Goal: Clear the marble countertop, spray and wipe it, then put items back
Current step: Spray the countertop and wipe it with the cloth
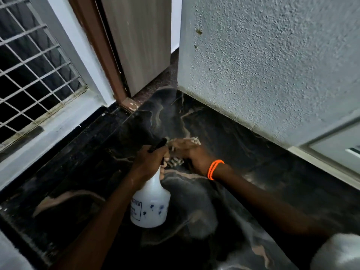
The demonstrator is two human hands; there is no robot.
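Note:
A white spray bottle (151, 203) with a black trigger head is held above the black marble countertop (253, 164), my left hand (149, 162) gripping its neck. A faint mist hangs over the marble toward the far corner. Just right of the nozzle, my right hand (191, 152), with an orange band on the wrist, rests on a checked cloth (176, 162) lying on the marble. The cloth is mostly hidden under the hand and blurred.
A rough grey wall (272, 65) borders the counter at the back right. A wooden door (136, 41) and brown frame stand at the far corner. A barred window (29, 65) with a grey sill lies on the left.

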